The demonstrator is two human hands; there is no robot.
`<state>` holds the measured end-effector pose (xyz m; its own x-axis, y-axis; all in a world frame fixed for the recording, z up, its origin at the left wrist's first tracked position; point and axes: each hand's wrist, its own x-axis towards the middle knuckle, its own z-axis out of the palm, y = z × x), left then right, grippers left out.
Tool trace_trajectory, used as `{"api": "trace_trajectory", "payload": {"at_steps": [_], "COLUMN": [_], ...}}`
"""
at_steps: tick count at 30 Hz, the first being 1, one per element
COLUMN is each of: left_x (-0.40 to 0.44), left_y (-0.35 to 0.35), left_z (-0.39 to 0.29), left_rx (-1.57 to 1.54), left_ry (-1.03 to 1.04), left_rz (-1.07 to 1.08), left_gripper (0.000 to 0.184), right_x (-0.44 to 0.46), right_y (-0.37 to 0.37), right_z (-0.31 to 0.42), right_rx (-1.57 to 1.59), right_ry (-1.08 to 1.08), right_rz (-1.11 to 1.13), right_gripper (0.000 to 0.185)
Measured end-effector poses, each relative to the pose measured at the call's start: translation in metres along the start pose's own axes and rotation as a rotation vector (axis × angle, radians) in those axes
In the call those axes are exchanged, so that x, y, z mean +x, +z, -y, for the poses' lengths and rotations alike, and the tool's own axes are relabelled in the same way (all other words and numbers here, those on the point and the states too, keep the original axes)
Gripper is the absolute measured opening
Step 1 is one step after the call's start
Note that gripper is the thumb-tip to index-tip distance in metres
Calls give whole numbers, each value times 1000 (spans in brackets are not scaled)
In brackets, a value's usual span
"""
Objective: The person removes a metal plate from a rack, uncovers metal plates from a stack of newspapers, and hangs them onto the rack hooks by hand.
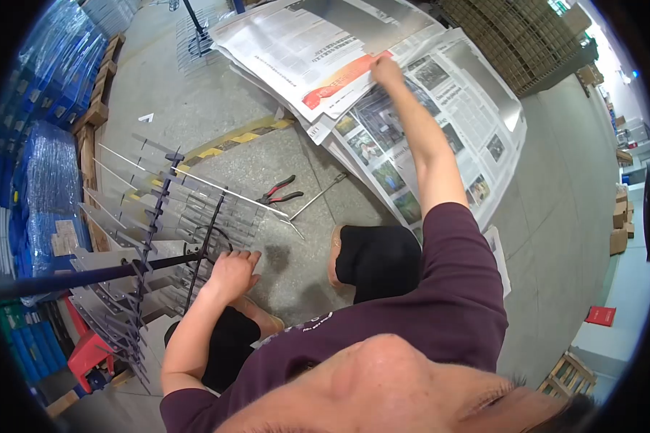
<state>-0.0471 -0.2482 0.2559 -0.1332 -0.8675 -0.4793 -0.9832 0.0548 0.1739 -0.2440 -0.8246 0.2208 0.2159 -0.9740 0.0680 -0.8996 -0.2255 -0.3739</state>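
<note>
The concrete floor carries all items. Blue stacks, wrapped in clear film, stand on wooden pallets at the left side. A gridded stack stands at the far right, behind the newspapers. The newspapers lie overlapped in front of the person, to the right of centre; one upper sheet bears a red printed band. The rack, a frame of dark bars with rows of flat metal plates, stands to the left. Striped tape in yellow and black marks the floor between rack and newspapers. A thin rod lies slantwise on the floor, near the newspapers' edge.

The right hand is extended over the newspapers at the end of the red band. Its fingers are curled together; whether they are clamped on a sheet cannot be told. The left hand is at the rack's near bars, palm down; its grip cannot be told. The pliers, with red and black handles, lie between rack and rod, handles spread
</note>
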Motion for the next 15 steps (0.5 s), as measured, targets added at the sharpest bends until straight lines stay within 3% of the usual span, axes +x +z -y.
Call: {"api": "trace_trajectory", "payload": {"at_steps": [2, 10, 15], "left_x": [0, 0, 8], "left_y": [-4, 2, -6], "left_z": [2, 13, 15], "left_rx": [-16, -53, -95], "left_ry": [-12, 25, 26], "left_rz": [15, -60, -58], "left_gripper": [57, 55, 56], "right_x": [16, 65, 94], "right_y": [7, 23, 39], "right_z": [3, 39, 39], "right_rx": [150, -55, -74], "right_ry": [26, 410, 483], "right_rz": [-160, -238, -200], "right_gripper": [46, 91, 98]}}
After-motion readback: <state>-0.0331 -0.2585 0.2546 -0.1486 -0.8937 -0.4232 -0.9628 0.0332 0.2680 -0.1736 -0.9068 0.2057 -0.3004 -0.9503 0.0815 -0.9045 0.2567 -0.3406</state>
